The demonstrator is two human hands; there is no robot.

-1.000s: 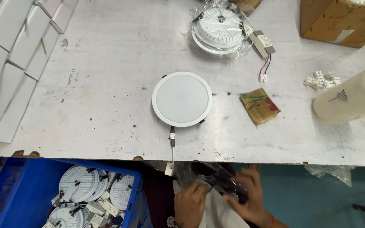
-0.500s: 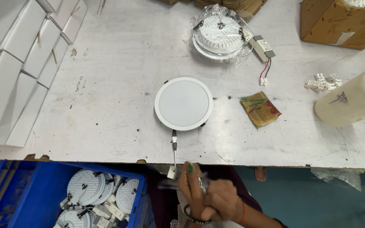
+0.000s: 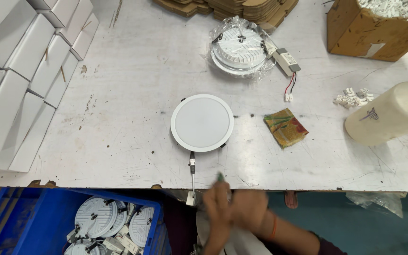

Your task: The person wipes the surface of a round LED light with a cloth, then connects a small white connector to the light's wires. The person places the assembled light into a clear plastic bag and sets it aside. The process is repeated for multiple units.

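Two hands met at the near edge of the surface (image 3: 119, 94), around six o'clock, both smeared by motion. The left hand (image 3: 218, 205) and the right hand (image 3: 250, 208) pressed together there, and a small green-tipped thing (image 3: 220, 176) stuck up above the fingers; how tightly either hand was closed, or what it held, could not be told through the blur. Just beyond them, at the middle, lay a round white lamp panel (image 3: 202, 123), face up and flat on the surface. Its short cable (image 3: 192, 174) ran toward six o'clock and hung over the edge, its white plug (image 3: 191, 198) just beside the left hand. At three o'clock of the panel lay a small patterned cloth (image 3: 285, 127), and farther that way a cream plastic bottle (image 3: 388, 118) on its side. At twelve o'clock sat a lamp wrapped in clear plastic (image 3: 239, 49). White boxes (image 3: 20, 80) were stacked at nine o'clock, and a blue crate (image 3: 5, 222) of lamp parts stood at seven o'clock, below the surface.
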